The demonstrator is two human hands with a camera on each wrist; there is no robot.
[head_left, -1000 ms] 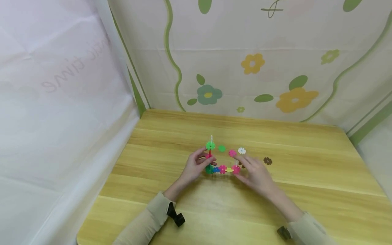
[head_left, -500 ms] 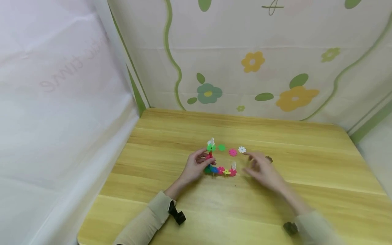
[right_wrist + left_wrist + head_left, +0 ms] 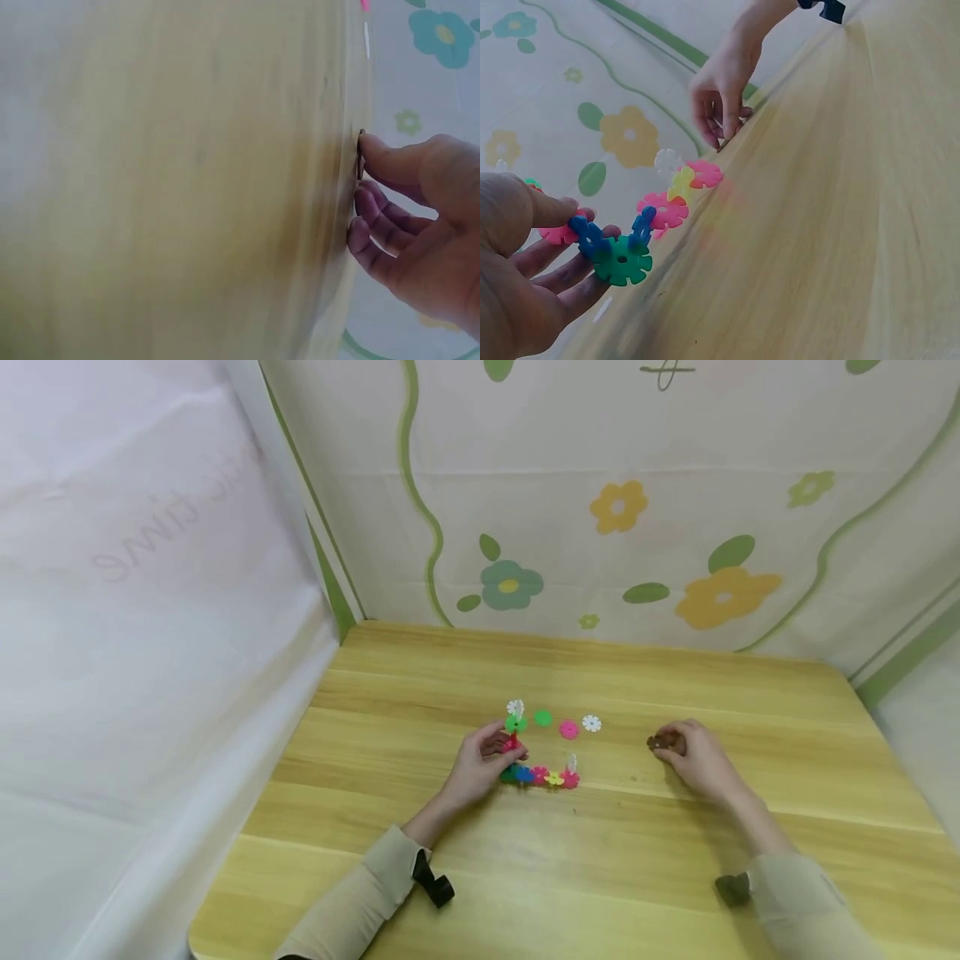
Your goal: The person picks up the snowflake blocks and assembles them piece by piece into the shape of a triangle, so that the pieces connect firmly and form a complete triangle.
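Observation:
My left hand holds a bent chain of interlocking plastic snowflake discs at its upright side. The left wrist view shows the thumb and fingers around a pink disc, with blue discs and a dark green corner disc beside them. The chain runs on through pink and yellow to an end pink disc, where a white disc stands up. Off to the right, my right hand pinches brown snowflake discs at the table surface. One shows edge-on by the thumb in the right wrist view; how many is unclear.
Behind the chain, a loose green disc, a pink disc and a white disc lie on the wooden table. Printed cloth walls enclose the table's back and sides.
My right hand has left the chain's right end and moved right to the brown disc on the table, where it now pinches. The left hand keeps its hold, nearly still.

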